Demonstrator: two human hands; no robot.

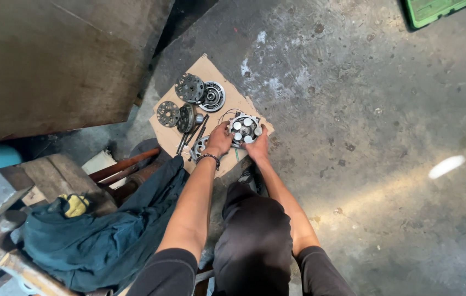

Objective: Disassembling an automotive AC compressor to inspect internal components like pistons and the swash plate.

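I look down at a piece of brown cardboard (217,71) lying on a concrete floor. Both hands grip a round metal cylinder block (244,128) with several shiny piston tops showing. My left hand (219,140), with a dark bead bracelet at the wrist, holds its left side. My right hand (258,146) holds its right side. A smaller round metal part (199,147) lies just left of my left hand. Farther back on the cardboard lie perforated metal discs (189,87), a pulley-like ring (212,96) and another disc (168,113). Several long bolts (194,135) lie between them.
A large brown board (52,60) leans at the left. A dark teal cloth (101,230) with a yellow rag (74,204) drapes over a wooden bench (60,175). Rusty rods (123,167) lie beside it. A green case (435,11) sits at the top right.
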